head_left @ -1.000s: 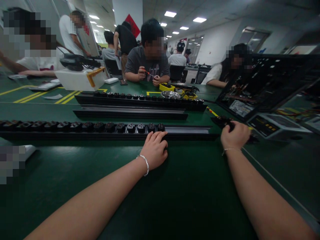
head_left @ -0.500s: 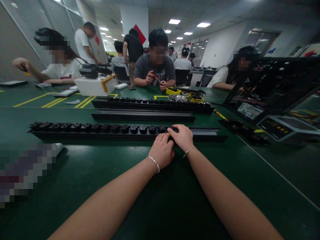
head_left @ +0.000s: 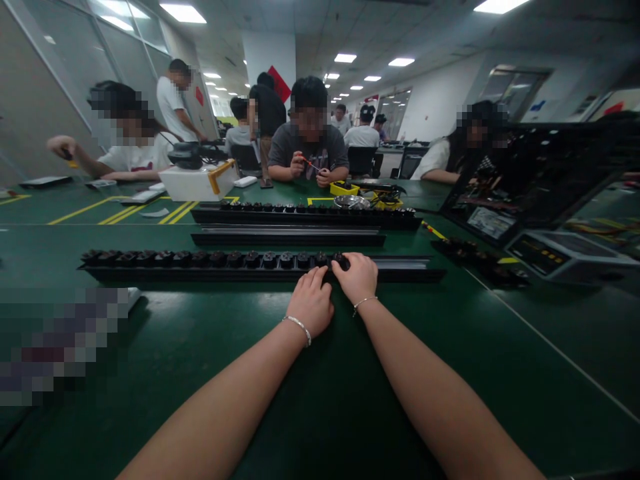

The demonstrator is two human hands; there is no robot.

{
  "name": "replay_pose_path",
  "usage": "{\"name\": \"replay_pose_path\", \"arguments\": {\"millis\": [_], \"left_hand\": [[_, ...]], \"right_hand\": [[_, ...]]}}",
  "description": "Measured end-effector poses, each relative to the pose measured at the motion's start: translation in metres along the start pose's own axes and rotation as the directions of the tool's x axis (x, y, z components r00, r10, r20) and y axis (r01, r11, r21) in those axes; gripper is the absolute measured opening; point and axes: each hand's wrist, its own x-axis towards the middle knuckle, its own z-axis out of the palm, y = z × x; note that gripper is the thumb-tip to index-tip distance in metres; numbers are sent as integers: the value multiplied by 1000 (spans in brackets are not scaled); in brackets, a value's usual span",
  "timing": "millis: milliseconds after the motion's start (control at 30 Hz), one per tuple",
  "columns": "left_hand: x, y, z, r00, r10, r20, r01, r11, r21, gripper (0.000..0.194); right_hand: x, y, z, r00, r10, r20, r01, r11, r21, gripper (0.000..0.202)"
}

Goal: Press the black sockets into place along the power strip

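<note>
A long black rail (head_left: 225, 275) lies crosswise before me, with a row of round black socket modules (head_left: 269, 259) along most of its length. My right hand (head_left: 359, 277) is closed at the right end of this row, thumb and fingers around the last black socket module (head_left: 341, 259). Beside it, my left hand (head_left: 311, 303) has its fingertips over the rail's front wall, the thumb tucked low in front. Its grip underneath is partly hidden. To the right of my hands, the rail's bare inner channel (head_left: 405, 263) shows.
Behind lie a bare rail (head_left: 285, 239) and another filled rail (head_left: 300, 218). More black modules (head_left: 480, 261) lie right, near a grey power supply box (head_left: 575, 257) and an open computer case (head_left: 530, 173). A co-worker (head_left: 307, 143) opposite holds a red-handled screwdriver.
The view has tilted up slightly, so the scene sits lower. Both hands stay at the same part of the rail; the right hand has shifted a little, showing more of the last module.
</note>
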Motion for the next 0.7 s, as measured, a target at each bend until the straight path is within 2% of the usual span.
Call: {"name": "replay_pose_path", "arguments": {"millis": [400, 700], "left_hand": [[11, -12, 2, 994, -97, 47, 102, 987, -122, 11], [15, -8, 7, 995, -100, 24, 102, 983, -153, 10]], "right_hand": [[-1, 0, 2, 1000, 10, -30, -10, 1000, 11, 26], [1, 0, 2, 998, 47, -42, -46, 999, 24, 24]]}}
